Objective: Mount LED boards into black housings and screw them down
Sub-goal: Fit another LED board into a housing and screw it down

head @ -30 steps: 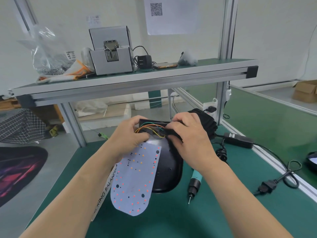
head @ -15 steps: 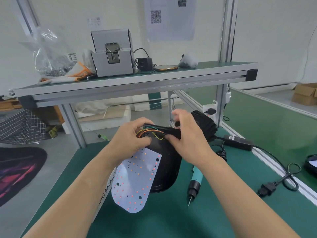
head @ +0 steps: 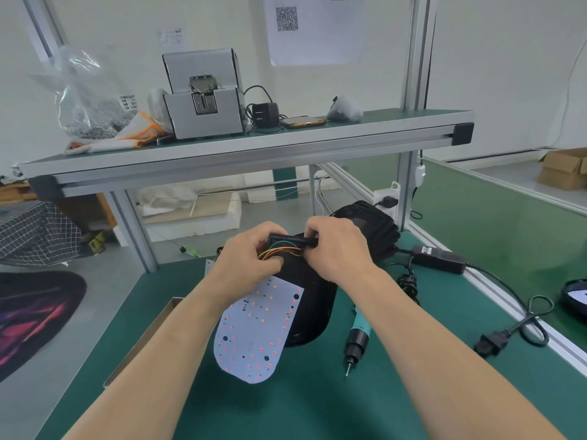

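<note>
L hand (head: 251, 262) & R hand (head: 336, 249) both pinch wires (head: 279, 250) at far rim of black housing (head: 313, 309); LED board (head: 254, 331) overlaps its left edge, long axes roughly parallel, nearer L hand.

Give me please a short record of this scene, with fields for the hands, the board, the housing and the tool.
left hand: grips the top end of the black housing
right hand: grips the same end, by the coloured wires
LED board: not seated; lies over the housing's left edge, upper end under the left hand
electric screwdriver: on the green mat, right of the housing, untouched
</note>
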